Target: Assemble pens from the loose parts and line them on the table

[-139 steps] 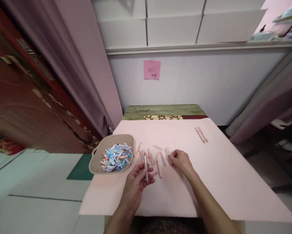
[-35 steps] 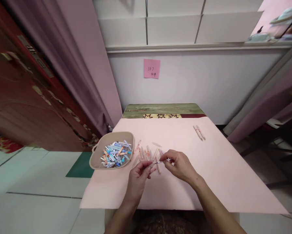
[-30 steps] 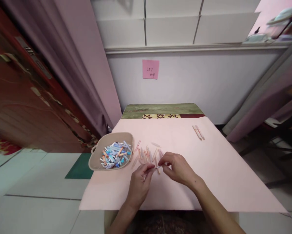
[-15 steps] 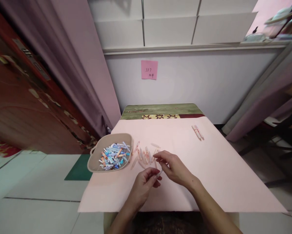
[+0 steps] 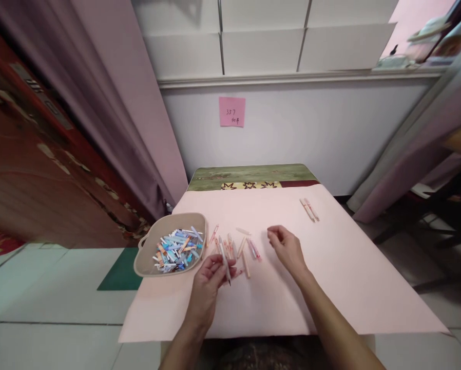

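My left hand (image 5: 210, 275) is closed around a slim white pen (image 5: 224, 259) with a dark tip pointing down toward me. To its right, my right hand (image 5: 288, 251) hovers over the pink cover with thumb and fingers pinched together; whatever may be between them is hidden. Several pale pink and white pen pieces lie loosely beyond and between the hands, among them a pink-purple pen (image 5: 254, 249) and a peach barrel (image 5: 246, 264). Two pens (image 5: 309, 209) rest side by side farther off to the right.
A beige basket (image 5: 138, 264) full of blue, white and orange pen parts stands at the table's left edge. The pink cover (image 5: 330, 293) spreads over the table. A pink note (image 5: 232, 112) is stuck on the wall behind.
My hands have moved apart: the left shifted left with the pen, now held more upright, while the right drew away to the right. The view has shifted slightly.
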The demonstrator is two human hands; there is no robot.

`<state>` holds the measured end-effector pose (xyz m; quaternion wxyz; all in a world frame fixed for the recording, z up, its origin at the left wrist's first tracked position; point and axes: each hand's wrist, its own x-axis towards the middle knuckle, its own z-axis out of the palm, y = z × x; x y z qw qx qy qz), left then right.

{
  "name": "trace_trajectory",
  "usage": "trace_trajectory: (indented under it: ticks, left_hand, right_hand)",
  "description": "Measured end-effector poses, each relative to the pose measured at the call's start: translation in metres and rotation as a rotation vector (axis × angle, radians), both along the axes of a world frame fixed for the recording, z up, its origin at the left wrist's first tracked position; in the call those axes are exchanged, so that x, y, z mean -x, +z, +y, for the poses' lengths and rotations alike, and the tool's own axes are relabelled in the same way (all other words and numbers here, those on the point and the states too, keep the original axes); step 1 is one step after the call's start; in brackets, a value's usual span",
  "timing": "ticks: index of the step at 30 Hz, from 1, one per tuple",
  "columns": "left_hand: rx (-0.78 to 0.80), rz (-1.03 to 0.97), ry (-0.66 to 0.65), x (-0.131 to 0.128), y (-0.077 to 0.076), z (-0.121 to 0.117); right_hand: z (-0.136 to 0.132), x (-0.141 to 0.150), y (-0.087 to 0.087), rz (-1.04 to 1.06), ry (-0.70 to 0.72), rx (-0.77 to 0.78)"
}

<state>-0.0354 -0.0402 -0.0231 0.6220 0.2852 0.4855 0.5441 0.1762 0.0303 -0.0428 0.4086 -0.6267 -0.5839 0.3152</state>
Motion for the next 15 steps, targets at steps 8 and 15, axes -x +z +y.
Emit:
trace_trajectory:
  ticks: [8,15]
  left_hand:
    - [-0.037,-0.005,0.116,0.001,0.003,0.009]
    - [0.054,-0.140,0.075,0.001,0.000,0.010]
  right_hand:
    - [-0.006,0.017,-0.028,-0.328,0.118,0.161]
    - [0.002,0.004,-0.028,-0.229,0.107,0.206]
